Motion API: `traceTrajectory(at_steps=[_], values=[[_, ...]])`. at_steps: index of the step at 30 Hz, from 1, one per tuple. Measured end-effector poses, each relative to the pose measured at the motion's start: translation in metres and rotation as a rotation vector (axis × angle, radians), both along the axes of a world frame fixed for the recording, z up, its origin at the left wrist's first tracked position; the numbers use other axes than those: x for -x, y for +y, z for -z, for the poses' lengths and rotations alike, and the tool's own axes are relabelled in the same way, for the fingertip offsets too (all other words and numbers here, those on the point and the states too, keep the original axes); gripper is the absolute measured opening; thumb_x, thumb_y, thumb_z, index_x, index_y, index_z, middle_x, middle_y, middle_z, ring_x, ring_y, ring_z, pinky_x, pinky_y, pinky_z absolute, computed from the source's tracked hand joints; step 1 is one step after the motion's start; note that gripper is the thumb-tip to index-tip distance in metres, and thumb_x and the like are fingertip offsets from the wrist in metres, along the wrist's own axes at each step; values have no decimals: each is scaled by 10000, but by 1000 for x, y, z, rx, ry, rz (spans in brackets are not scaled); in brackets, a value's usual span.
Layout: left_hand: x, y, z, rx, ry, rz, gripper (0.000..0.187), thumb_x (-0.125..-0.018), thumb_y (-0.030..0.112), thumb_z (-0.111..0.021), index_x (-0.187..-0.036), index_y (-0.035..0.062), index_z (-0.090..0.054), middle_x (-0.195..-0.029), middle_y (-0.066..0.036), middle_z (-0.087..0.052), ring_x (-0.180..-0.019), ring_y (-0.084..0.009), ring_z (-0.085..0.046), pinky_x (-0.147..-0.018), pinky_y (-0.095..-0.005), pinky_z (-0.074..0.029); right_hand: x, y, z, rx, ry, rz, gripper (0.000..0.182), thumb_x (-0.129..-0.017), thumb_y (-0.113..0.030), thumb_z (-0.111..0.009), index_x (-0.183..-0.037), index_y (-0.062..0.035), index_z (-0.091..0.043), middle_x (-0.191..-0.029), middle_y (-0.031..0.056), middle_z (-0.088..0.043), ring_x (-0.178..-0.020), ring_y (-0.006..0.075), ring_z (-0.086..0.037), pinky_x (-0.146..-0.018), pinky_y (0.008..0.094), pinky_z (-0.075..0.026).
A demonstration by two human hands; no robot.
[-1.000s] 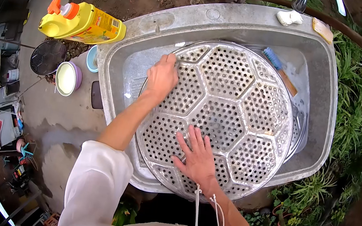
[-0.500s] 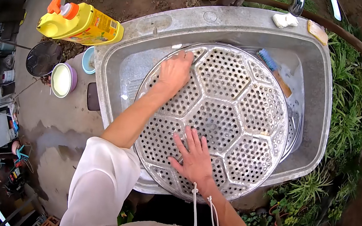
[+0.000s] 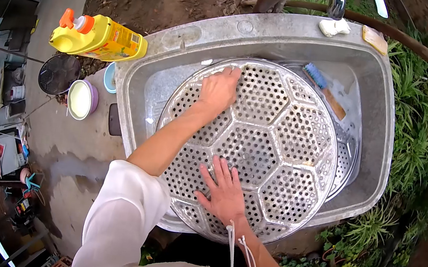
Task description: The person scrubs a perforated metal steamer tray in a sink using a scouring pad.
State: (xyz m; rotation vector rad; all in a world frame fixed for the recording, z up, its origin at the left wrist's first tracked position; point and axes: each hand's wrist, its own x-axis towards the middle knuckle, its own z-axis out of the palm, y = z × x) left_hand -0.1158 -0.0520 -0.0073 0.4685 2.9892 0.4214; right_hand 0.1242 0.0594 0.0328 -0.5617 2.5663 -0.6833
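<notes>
Head view: left hand [image 3: 218, 90] curled on upper part of perforated disc [image 3: 250, 148], could not tell if fingers held anything; right hand [image 3: 226, 196] lay lower, fingers spread. Disc overlapped near rim of sink [image 3: 288, 26].

Perforated metal disc [image 3: 247, 146] fills the mid-basin and overlaps the near sink rim [image 3: 362, 212]; no way down there. Open gap at right end (scrub brush [image 3: 325, 90] and second perforated disc [image 3: 342, 166] intrude). Left gap narrower, near end crossed by left forearm [image 3: 176, 138]. Yellow pump jug [image 3: 106, 41] obstructs far-left corner; faucet [image 3: 336, 4] beyond far rim.
</notes>
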Motion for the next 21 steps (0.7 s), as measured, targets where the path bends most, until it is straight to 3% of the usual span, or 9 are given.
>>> traceTrajectory(at_steps=[2,4,6,9,12,14,18,21], values=[[-4,-8,-4,-6,-26,-3,198,-808,-4,-531,-1001,27,-558,-979,-215,-652,-834,-424,-678,-700,-535,-546,-2,4,0,1,0,-11,735,-953,-531,-493,-1568,-203,-259,-1616,165,-207,-1492,310,-214,-1201,474,-191],[-34,-64,-13,43,-46,-184,238,-805,15,-551,-1042,32,-570,-979,-212,-655,-814,-429,-677,-697,-537,-544,-2,1,4,9,36,12,737,-935,-562,-516,-1547,-206,-315,-1598,177,-246,-1482,328,-237,-1192,486,-212],[-74,-124,-15,118,-64,-209,278,-800,38,-579,-1077,43,-578,-957,-205,-659,-792,-432,-676,-694,-542,-541,3,0,2,40,36,15,736,-931,-559,-524,-1542,-197,-328,-1595,180,-251,-1478,331,-246,-1188,488,-219],[-76,-124,-8,116,-85,-223,288,-798,52,-596,-1085,59,-580,-937,-196,-664,-782,-435,-674,-688,-548,-538,1,2,2,32,53,19,731,-925,-546,-538,-1528,-176,-355,-1589,188,-262,-1466,340,-268,-1177,497,-236],[-3,-91,7,98,16,-225,191,-825,53,-557,-1016,36,-559,-967,-220,-664,-794,-461,-658,-693,-564,-529,5,-1,-1,-25,12,-14,726,-948,-539,-500,-1552,-187,-303,-1600,172,-249,-1480,318,-242,-1195,477,-202],[5,-92,8,59,13,-198,179,-827,54,-551,-1005,31,-553,-968,-224,-663,-801,-466,-655,-695,-566,-527,3,0,-3,-20,14,-12,722,-952,-548,-489,-1553,-194,-302,-1604,173,-240,-1485,317,-232,-1195,478,-200],[-76,-151,-14,88,-113,-228,180,-822,45,-550,-1001,38,-530,-999,-217,-646,-818,-459,-651,-697,-561,-524,4,-1,-1,-46,-23,-31,723,-958,-566,-469,-1555,-197,-298,-1614,173,-216,-1493,317,-214,-1197,477,-196],[-87,-152,-14,99,-75,-203,183,-822,52,-564,-1001,59,-527,-974,-190,-625,-796,-436,-649,-682,-551,-525,4,-1,-2,-40,-17,-29,722,-960,-567,-463,-1557,-197,-295,-1616,173,-210,-1496,318,-206,-1197,482,-194]])
